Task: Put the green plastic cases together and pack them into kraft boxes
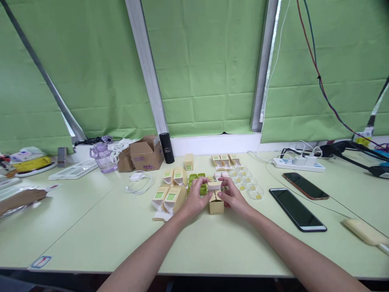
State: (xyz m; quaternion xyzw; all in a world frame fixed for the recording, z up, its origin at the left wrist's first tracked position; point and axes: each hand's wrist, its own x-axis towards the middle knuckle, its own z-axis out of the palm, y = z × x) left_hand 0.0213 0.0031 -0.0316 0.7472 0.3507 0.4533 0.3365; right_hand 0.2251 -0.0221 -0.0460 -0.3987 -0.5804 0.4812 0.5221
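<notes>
A small tan cardboard box stands on the table in front of me, its top flap raised. My left hand pinches the flap and box edge from the left, fingers closed. From the right, my right hand is closed on the same box. Just left of my hands are several tan boxes with green-windowed fronts, some with flaps open. Behind my left hand sit green moulded pieces, partly hidden. Clear plastic cups with yellow bits stand beyond my right hand. What lies inside the held box is hidden.
More tan boxes lie at the back. Two phones and a power strip are on the right. A brown carton, black bottle, purple jug and white cable stand left. Another person's hand reaches in far left.
</notes>
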